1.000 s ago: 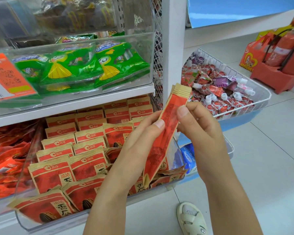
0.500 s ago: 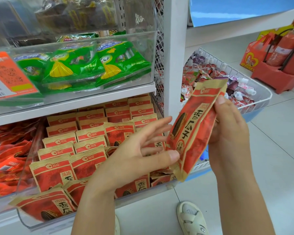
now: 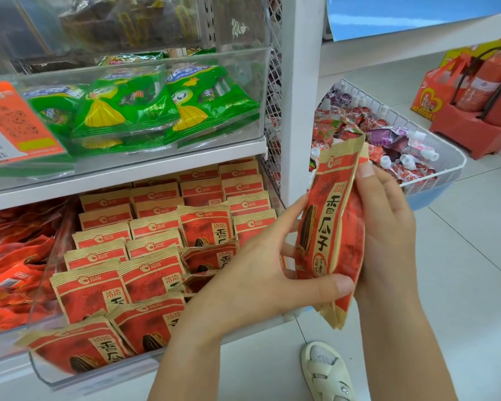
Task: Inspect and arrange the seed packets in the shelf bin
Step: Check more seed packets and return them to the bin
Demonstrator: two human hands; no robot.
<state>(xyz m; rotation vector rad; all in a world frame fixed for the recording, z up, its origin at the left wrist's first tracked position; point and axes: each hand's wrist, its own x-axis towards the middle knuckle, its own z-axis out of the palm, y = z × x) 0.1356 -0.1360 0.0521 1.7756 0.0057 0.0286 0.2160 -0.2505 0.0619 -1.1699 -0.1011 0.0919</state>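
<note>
I hold one red seed packet (image 3: 331,235) upright before the white shelf post (image 3: 302,91), just right of the clear shelf bin (image 3: 49,287). Left hand (image 3: 261,273) pinches its lower edge; right hand (image 3: 388,227) grips its back. The bin holds rowed matching packets (image 3: 154,250).

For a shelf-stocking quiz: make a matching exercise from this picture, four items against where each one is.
Items
1. green snack packs
2. held seed packet
3. pouches with white caps
4. fire extinguishers

Places
A. white wire basket to the right of the shelf post
B. between the left hand and right hand
C. red stand on the floor
D. clear bin on the upper shelf

Pairs: 1-D, 2-B, 3-A, 4-C
</note>
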